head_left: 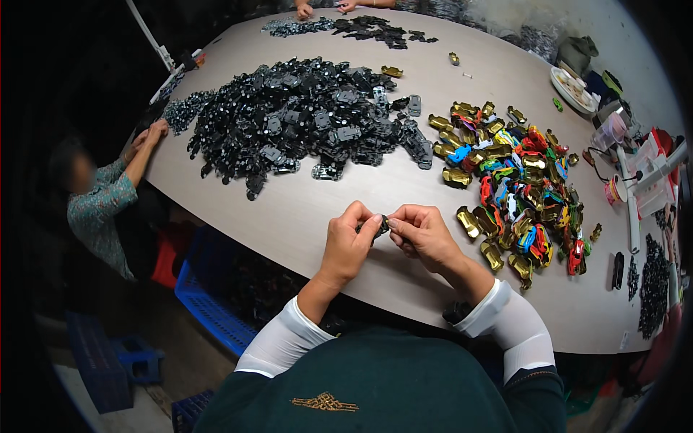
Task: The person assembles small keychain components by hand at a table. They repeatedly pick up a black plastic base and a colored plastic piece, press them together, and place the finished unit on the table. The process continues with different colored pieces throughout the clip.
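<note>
My left hand (348, 242) and my right hand (422, 232) meet above the near edge of the pale table (289, 209). Together they pinch one small black toy-car part (380, 224) between their fingertips. Most of that part is hidden by my fingers. A big heap of black and grey toy-car chassis parts (303, 119) lies beyond my hands at the table's middle. To the right spreads a pile of shiny gold, red, blue and green toy-car bodies (516, 180).
A person in a patterned shirt (101, 209) sits at the left edge, hands on the table. Another person's hands (321, 7) work at the far end beside a smaller black pile (361, 29). Blue crates (209, 303) stand below left. Tape rolls, a plate and clutter fill the right side.
</note>
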Available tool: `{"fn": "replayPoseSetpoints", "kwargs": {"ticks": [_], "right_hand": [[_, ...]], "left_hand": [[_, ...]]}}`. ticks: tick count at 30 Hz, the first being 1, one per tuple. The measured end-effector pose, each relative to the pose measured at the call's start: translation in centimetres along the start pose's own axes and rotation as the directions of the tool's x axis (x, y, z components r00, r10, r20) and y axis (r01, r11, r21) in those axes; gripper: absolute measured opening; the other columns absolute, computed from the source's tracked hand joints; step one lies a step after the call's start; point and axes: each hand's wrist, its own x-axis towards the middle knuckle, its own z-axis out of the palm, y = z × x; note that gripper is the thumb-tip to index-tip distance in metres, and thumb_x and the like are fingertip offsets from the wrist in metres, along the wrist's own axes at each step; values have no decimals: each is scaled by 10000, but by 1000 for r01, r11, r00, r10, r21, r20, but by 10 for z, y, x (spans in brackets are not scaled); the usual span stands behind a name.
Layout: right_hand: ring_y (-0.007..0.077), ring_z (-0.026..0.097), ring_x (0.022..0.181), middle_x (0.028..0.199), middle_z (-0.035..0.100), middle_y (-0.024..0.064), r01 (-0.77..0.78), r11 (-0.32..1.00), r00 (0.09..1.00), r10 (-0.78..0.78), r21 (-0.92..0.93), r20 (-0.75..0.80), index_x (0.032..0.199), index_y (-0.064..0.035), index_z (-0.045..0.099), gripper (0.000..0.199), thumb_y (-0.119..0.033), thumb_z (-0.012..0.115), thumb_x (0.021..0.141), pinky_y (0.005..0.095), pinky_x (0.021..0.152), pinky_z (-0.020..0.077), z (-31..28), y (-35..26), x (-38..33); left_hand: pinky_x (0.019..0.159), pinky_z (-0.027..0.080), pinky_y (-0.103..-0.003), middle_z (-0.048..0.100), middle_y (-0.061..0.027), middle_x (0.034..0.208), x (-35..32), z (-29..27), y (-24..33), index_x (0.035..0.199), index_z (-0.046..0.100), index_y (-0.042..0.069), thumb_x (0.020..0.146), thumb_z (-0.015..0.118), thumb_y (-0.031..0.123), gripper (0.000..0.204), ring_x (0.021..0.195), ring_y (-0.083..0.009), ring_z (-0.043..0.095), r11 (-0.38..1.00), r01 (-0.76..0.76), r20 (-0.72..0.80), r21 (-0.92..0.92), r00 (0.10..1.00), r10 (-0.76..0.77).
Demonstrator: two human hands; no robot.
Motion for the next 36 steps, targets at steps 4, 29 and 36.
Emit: {"fn": "replayPoseSetpoints", "kwargs": {"ticks": [4, 29, 36], "right_hand": [[23, 407, 479, 652, 576, -13, 26, 994, 999, -28, -104, -15, 880, -35, 626, 129, -146, 599, 940, 188, 416, 275, 2, 3, -1], [379, 633, 776, 835, 617, 157, -208, -105, 816, -567, -973, -113, 819, -41, 627, 74, -28, 574, 769, 461, 671, 505, -102, -26, 20], [192, 567, 606, 647, 595, 109, 107, 627, 942, -313, -772, -124, 893, 0, 642, 145, -136, 619, 848, 339, 601, 456, -68, -30, 18]], "left_hand": [[464, 389, -303, 558, -64, 553, -5, 2, 9, 768, 526, -9, 907, 586, 137, 211, 485, -127, 508, 980, -79, -16, 183, 996, 84], [720, 539, -329, 678, -138, 1001, 11, -144, -23, 999, 665, 17, 836, 622, 41, 170, 896, -252, 666, 867, -81, -202, 492, 958, 204], [979, 412, -399, 602, -141, 1207, 70, -94, -56, 1050, 633, 2, 778, 672, 37, 278, 1134, -335, 527, 690, -308, 74, 655, 935, 347]]}}
